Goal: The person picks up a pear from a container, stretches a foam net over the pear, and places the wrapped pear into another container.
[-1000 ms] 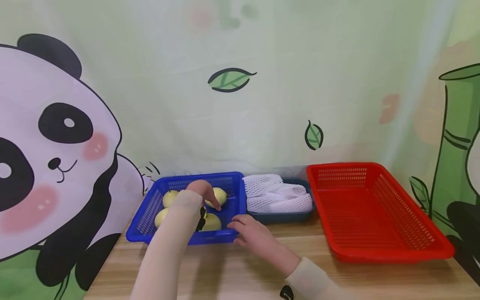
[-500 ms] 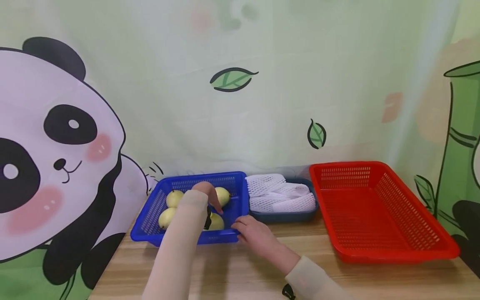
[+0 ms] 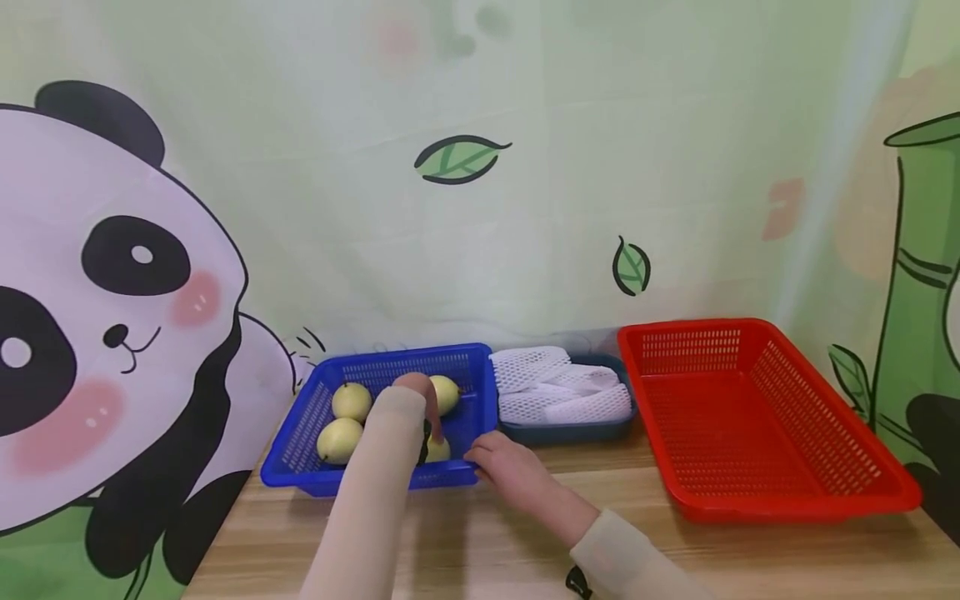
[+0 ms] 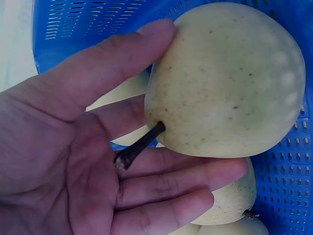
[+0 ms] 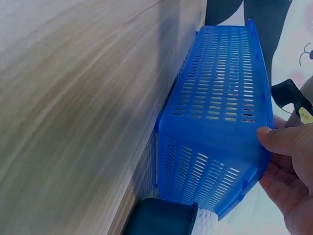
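My left hand (image 3: pixel 423 396) reaches down into the blue basket (image 3: pixel 457 357), at a pale yellow-green pear (image 3: pixel 437 450) near the front wall. Seen from the left wrist, the thumb touches one side of this pear (image 4: pixel 230 83) and the fingers lie behind and under it. Its dark stem points at the palm. More pears sit around: two on the left (image 3: pixel 340 440) and one at the back (image 3: pixel 446 395). My right hand (image 3: pixel 513 471) pinches the basket's front right corner, thumb (image 5: pixel 279 140) outside and fingers at the rim.
A dark teal tray (image 3: pixel 555 435) with white foam net sleeves (image 3: pixel 558 387) stands right of the blue basket. Farther right is a red basket (image 3: pixel 787 510) with nothing inside. All stand on a wooden table (image 3: pixel 517 550) before a printed panda cloth (image 3: pixel 555 208).
My left hand has shifted slightly toward the front right inside the basket, coming over the front pear and uncovering more of the left pears. The right hand keeps its hold on the corner.
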`<state>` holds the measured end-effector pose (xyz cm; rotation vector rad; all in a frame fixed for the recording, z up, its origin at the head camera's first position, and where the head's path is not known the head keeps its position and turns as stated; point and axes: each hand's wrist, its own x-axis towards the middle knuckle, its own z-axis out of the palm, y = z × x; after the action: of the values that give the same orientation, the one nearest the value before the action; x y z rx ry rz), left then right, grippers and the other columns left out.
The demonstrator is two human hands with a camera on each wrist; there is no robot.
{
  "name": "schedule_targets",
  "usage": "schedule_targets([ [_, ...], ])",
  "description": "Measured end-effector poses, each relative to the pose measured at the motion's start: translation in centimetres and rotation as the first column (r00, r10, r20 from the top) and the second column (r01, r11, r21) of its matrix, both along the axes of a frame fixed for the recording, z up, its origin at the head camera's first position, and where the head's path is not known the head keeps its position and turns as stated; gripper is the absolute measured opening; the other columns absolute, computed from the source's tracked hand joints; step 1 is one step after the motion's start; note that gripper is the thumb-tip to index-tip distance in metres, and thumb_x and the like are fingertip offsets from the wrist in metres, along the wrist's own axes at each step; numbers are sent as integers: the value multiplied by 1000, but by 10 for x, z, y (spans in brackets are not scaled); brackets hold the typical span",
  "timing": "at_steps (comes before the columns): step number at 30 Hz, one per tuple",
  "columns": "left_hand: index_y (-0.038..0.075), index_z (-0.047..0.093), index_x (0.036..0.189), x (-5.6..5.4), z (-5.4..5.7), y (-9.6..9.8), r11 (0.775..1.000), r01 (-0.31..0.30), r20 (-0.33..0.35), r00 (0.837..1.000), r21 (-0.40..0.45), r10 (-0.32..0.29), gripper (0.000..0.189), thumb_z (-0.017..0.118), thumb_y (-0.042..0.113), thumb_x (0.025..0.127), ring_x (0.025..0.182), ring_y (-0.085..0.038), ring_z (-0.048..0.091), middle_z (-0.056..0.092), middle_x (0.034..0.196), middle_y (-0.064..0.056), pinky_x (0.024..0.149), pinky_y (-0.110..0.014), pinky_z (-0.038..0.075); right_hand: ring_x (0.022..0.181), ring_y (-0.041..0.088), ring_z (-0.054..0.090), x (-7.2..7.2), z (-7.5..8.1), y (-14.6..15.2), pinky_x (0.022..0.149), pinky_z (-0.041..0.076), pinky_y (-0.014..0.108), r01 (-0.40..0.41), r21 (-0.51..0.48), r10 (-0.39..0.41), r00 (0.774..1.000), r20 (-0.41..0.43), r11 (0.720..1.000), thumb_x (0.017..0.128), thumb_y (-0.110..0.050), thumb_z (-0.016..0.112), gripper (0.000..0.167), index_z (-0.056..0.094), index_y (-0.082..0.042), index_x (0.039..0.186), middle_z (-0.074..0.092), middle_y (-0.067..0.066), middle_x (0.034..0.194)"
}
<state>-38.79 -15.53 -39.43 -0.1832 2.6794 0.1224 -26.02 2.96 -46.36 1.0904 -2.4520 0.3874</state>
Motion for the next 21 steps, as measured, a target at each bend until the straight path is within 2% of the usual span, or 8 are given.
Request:
schedule_targets([
  [5,7,73,105,-1,-2,-2,1000,-14,27,1000,20,13,59,101,33,59,101,-24,67,69,114,-9,97,-41,58,102,18,65,0,0,-1,91,57,28,3,1,-3,1000,19,1000,90,-7,76,15,74,-7,105,70,3,102],
  [6,7,73,102,-9,-7,-3,999,-29,47,999,21,28,60,102,34,57,99,-24,67,69,111,-9,96,-41,58,102,19,64,0,1,0,91,57,28,5,3,-5,1000,25,1000,90,-7,76,15,74,-7,106,70,3,102],
  [9,6,73,102,-8,-9,-4,1000,-24,58,998,9,23,63,103,36,55,98,-24,67,68,109,-9,95,-41,59,101,19,65,2,1,0,90,57,28,8,1,-8,999,41,1000,91,-8,76,15,75,-6,106,70,3,102],
  [15,8,74,96,-7,-12,-4,1000,-11,35,999,13,10,59,103,35,52,95,-24,67,69,106,-8,92,-41,60,98,18,64,3,0,0,87,58,28,16,-14,-15,997,70,1000,91,-10,76,15,76,-7,106,70,3,100],
  [21,7,73,105,-6,-12,-5,997,-65,15,998,43,65,65,103,34,54,100,-26,68,70,112,-10,96,-43,59,98,17,65,-1,-1,0,87,58,27,19,-8,-18,998,63,1000,92,-12,76,16,78,-9,107,71,1,99],
])
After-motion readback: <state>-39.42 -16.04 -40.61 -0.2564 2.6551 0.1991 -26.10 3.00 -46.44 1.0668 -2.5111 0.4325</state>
